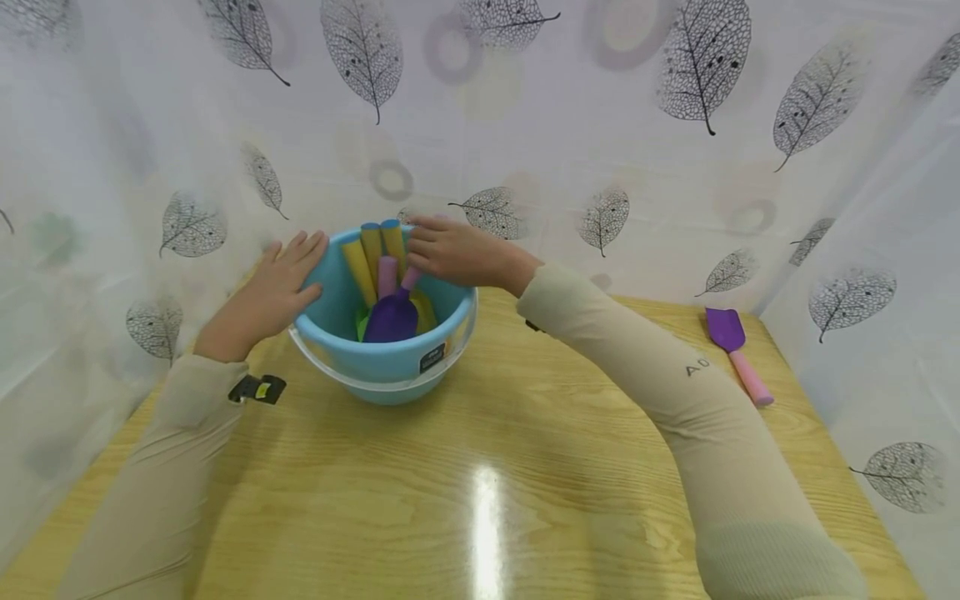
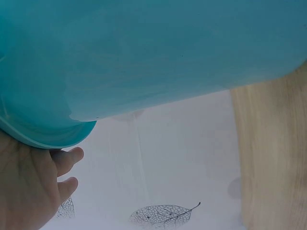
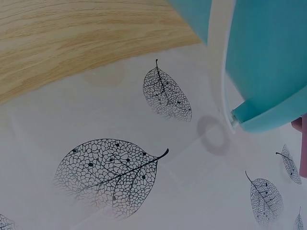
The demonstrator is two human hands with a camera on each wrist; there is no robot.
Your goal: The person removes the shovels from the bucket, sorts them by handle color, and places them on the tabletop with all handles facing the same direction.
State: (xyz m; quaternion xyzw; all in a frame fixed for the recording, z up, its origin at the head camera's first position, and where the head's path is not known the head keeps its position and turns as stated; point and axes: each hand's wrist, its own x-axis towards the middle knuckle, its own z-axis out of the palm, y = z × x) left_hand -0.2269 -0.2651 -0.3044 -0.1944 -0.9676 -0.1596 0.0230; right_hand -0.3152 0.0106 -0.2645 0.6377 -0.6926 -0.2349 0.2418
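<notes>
A light blue bucket (image 1: 390,392) stands on the table, holding several toy tools with yellow handles (image 1: 360,271) and a pink handle (image 1: 387,277). My right hand (image 1: 457,250) reaches over the far right of the rim and grips the pink handle of a purple toy shovel (image 1: 392,319), whose blade lies inside the bucket. That pink handle (image 3: 304,148) just enters the right wrist view at its edge. With fingers spread, my left hand (image 1: 273,292) rests against the left rim; the left wrist view shows this hand (image 2: 29,187) beside the blue wall.
A second purple shovel with a pink handle (image 1: 748,375) lies on the wooden table (image 1: 570,467) at the far right. The bucket's white carrying handle (image 1: 375,386) hangs down its front. A leaf-patterned sheet (image 1: 540,125) hangs behind and at both sides.
</notes>
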